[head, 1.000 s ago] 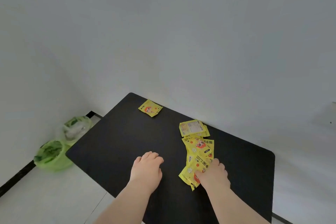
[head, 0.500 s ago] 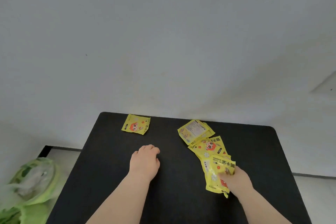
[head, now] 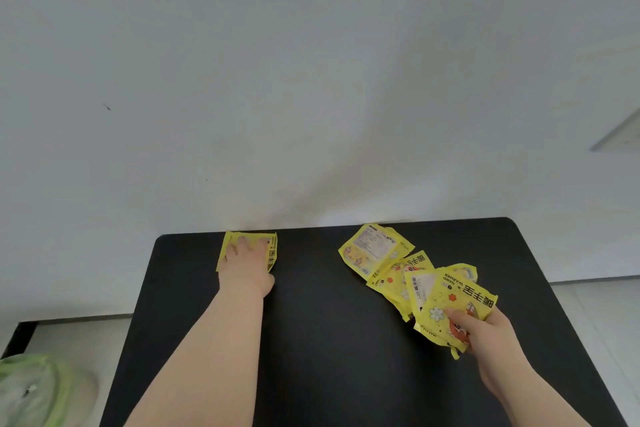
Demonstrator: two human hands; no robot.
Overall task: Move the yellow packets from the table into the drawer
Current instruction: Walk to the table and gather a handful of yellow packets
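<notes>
Look: bright yellow, flat, roughly square; glossy crinkled film printed with black lettering, white flowers and a red cartoon figure.
Packet (head: 272, 251): laid at the far edge of the table (head: 329, 322), covered by the left hand (head: 246, 267), fingers spread flat on it.
Bunch (head: 450, 302): fanned, pinched in the right hand (head: 485, 329).
Pile (head: 377, 250): overlapped on the table, just beyond the bunch.
Table: black, matte, round-cornered.

Both bare forearms reach out over the bench (head: 329, 322), well apart.
The left hand (head: 247, 267) lies palm down, fingers spread flat on a single packet (head: 272, 251); the right hand (head: 485, 333) pinches a fan of packets (head: 450, 295), thumb on top.
</notes>
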